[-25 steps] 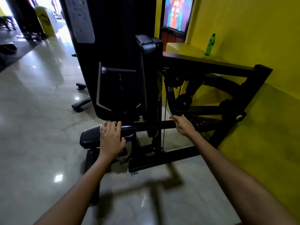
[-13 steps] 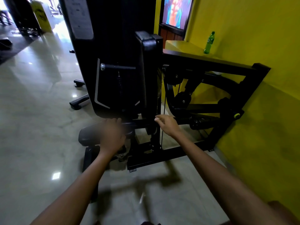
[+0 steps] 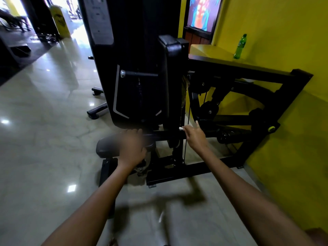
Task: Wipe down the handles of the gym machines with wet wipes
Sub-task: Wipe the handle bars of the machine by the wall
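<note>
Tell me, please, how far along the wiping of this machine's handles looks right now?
Nothing shows as finished; no cleaned surface can be told from the picture. In hand: the right hand pinches a small white wipe at the low black bar, while the blurred left hand lies on the seat. Left: the upper handle is untouched.

Both bare forearms reach forward and down. The left hand point(image 3: 132, 148) is motion-blurred, palm down, fingers spread and lying forward (whether they curl cannot be told). The right hand point(image 3: 194, 136) is sharper: forefinger and thumb pinched together, another finger sticking straight up.
</note>
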{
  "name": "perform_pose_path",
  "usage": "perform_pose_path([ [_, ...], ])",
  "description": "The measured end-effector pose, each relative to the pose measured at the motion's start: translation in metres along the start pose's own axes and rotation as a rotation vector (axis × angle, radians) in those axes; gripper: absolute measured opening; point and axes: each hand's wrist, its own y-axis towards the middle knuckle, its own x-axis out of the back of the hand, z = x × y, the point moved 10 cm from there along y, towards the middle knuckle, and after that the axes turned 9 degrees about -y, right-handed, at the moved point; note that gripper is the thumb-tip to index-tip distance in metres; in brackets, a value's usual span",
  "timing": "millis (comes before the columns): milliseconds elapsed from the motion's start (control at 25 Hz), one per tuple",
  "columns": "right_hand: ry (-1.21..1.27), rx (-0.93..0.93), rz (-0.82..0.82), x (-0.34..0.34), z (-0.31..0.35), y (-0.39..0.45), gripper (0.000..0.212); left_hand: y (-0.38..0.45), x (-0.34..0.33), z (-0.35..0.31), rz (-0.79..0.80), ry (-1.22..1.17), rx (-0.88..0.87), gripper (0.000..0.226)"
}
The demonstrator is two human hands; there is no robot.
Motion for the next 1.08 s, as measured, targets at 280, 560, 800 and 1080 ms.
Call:
perform_pose_path([
  [280, 0.007, 0.293, 0.080, -0.011, 0.096, -0.017, 0.034, 0.000, 0.002, 0.002, 0.014, 0.006, -0.007, 0.068],
  [560, -0.017, 0.176, -0.135, 0.007, 0.069, -0.037, 0.038, -0.001, 0.001, -0.001, 0.012, -0.002, -0.007, 0.065],
  [800, 0.658, -0.341, -0.249, -0.003, -0.020, -0.073, 0.024, 0.000, 0.002, 0.000, -0.007, -0.026, -0.013, 0.065],
  [1080, 1.658, -1.081, -0.002, -0.073, -0.059, -0.099, 0.032, 0.000, 0.003, -0.001, -0.002, -0.022, 0.000, 0.064],
])
